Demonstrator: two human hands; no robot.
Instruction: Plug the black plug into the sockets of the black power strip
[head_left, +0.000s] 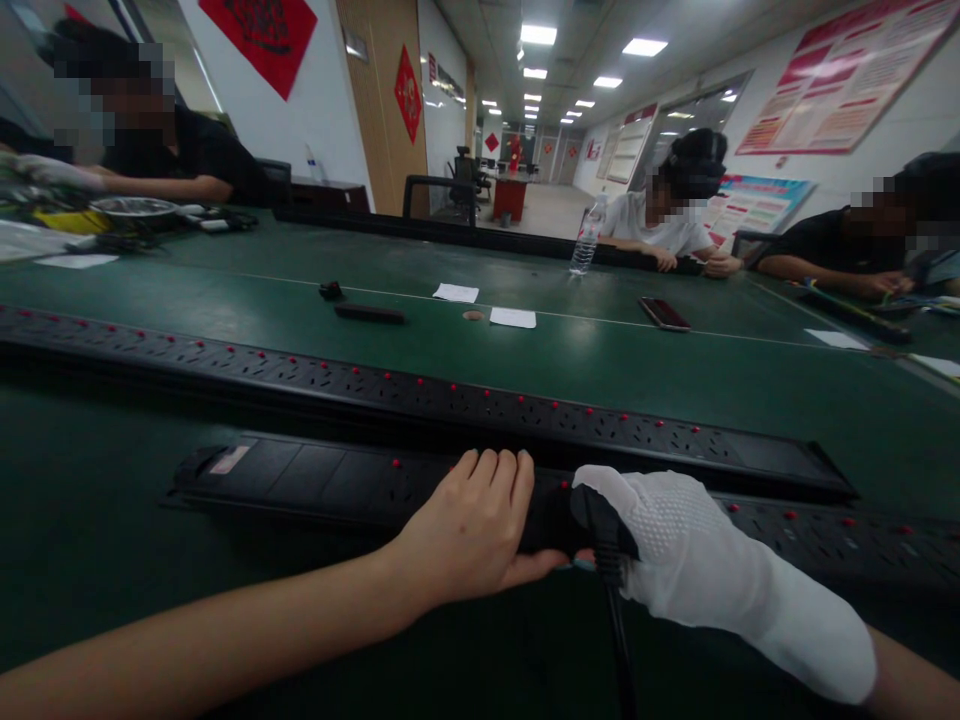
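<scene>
A long black power strip (pixel 315 480) with red-dotted sockets lies across the table in front of me. My bare left hand (pixel 472 520) is wrapped over it, fingers on the far edge and thumb along the near side. My right hand (pixel 667 530), in a white dotted glove, grips a black plug (pixel 596 515) against the strip's sockets. The plug's cord (pixel 619 640) hangs down toward me. Whether the prongs sit in a socket is hidden by the plug body and glove.
Behind lies a second, longer power strip (pixel 450 395). Farther back are white paper slips (pixel 513 317), a dark bar (pixel 370 314), a phone (pixel 664 314) and a clear bottle (pixel 587 237). Three other people sit around the green table (pixel 247 260), one with a gloved hand among cables at left.
</scene>
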